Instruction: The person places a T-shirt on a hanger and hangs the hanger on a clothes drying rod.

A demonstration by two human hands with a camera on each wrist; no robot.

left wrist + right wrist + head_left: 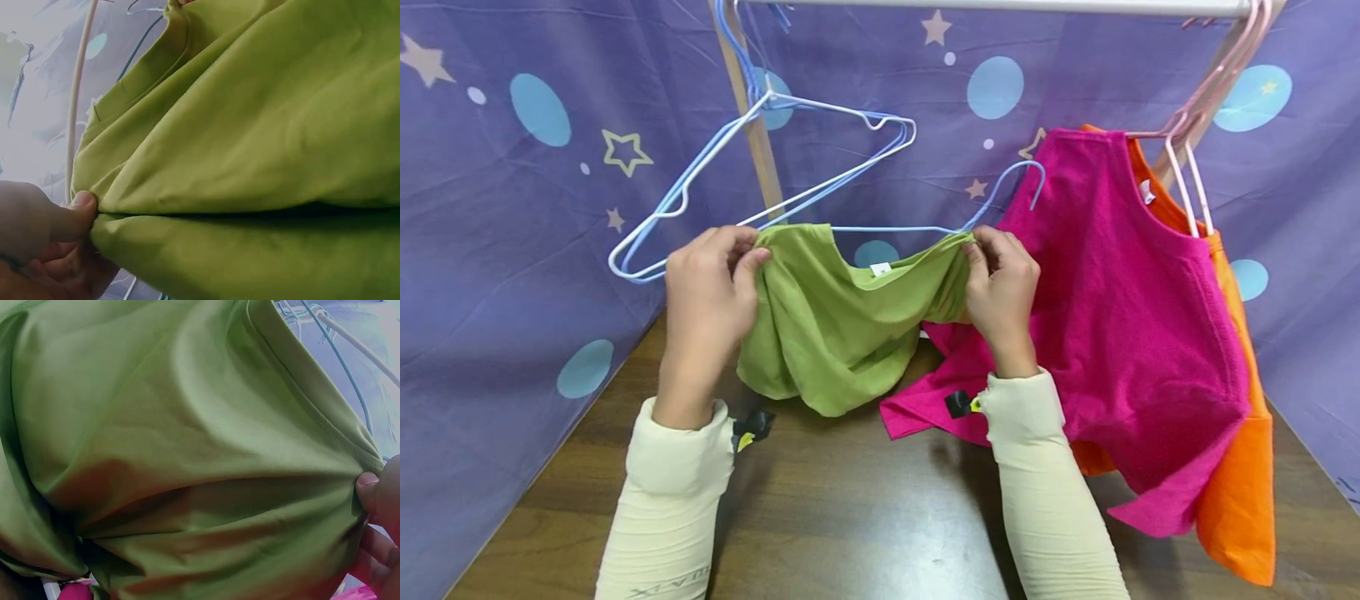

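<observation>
A green shirt [842, 333] hangs between my two hands, its neckline and white tag facing up. My left hand [711, 292] pinches the shirt's left shoulder between thumb and fingers. On the other shoulder, my right hand [1006, 287] pinches the cloth near the neckline. A blue hanger [895, 229] runs behind the neck opening, and its hook bends up beside my right hand. The cloth hides the hanger's ends, so I cannot tell if my fingers hold it too. In the left wrist view the green cloth [250, 125] is folded at the thumb; the right wrist view shows it pulled taut.
White and blue hangers [700, 179] hang from the rack's white rail [1000, 7] at left. A magenta top [1127, 333] and an orange garment [1240, 483] hang at right, close to my right hand. Below lies a brown wooden table [850, 517].
</observation>
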